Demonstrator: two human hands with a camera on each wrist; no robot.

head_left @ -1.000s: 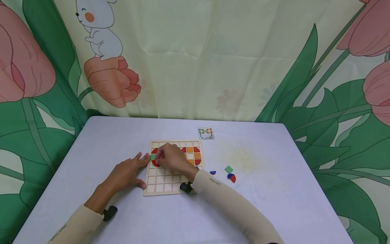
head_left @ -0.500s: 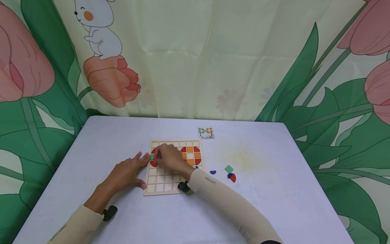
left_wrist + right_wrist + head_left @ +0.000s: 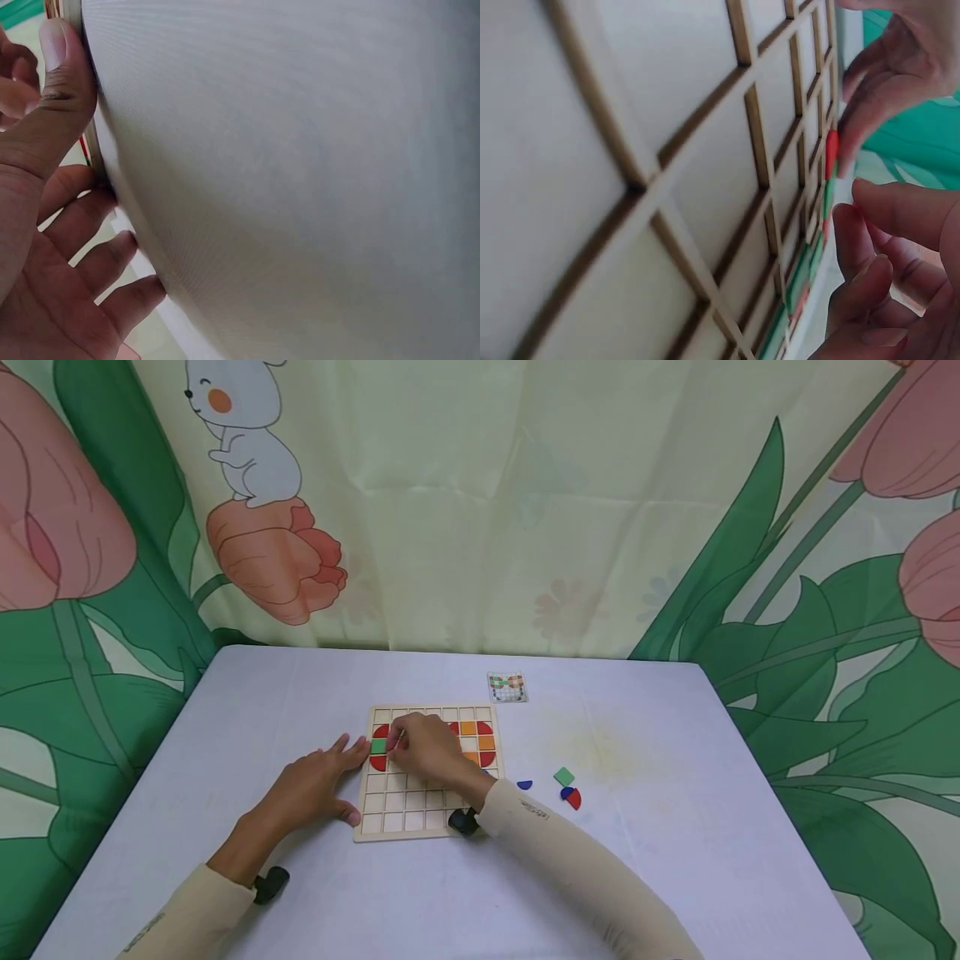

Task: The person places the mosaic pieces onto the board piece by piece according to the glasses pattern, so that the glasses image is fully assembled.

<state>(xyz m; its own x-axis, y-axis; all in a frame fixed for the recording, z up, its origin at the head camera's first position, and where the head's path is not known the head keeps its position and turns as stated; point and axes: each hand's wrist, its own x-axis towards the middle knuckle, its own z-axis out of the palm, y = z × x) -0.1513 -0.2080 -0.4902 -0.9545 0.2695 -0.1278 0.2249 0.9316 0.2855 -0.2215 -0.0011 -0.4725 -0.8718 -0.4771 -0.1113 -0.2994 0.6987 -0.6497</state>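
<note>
A wooden grid board (image 3: 412,818) lies on the table. My left hand (image 3: 318,781) has its fingers spread along the board's left edge, and its thumb (image 3: 67,82) presses against the board's side in the left wrist view. My right hand (image 3: 431,752) is over the upper left of the grid, fingertips beside a green square (image 3: 378,746). Red quarter circles (image 3: 378,763) sit above and below that square. In the right wrist view the right thumb and index fingertips (image 3: 846,217) nearly meet; I cannot tell whether they pinch a piece. Orange squares (image 3: 468,727) and red corner pieces fill cells further right.
A small pattern card (image 3: 507,687) lies behind the board. Loose pieces lie to the right: a green square (image 3: 564,776), a red quarter circle (image 3: 573,798), a blue piece touching it, and a blue half circle (image 3: 524,785). A printed curtain hangs behind the table.
My right hand shifts slightly left, then back right, leaving the left green square and the red piece below it more exposed. My left hand stays in place.
</note>
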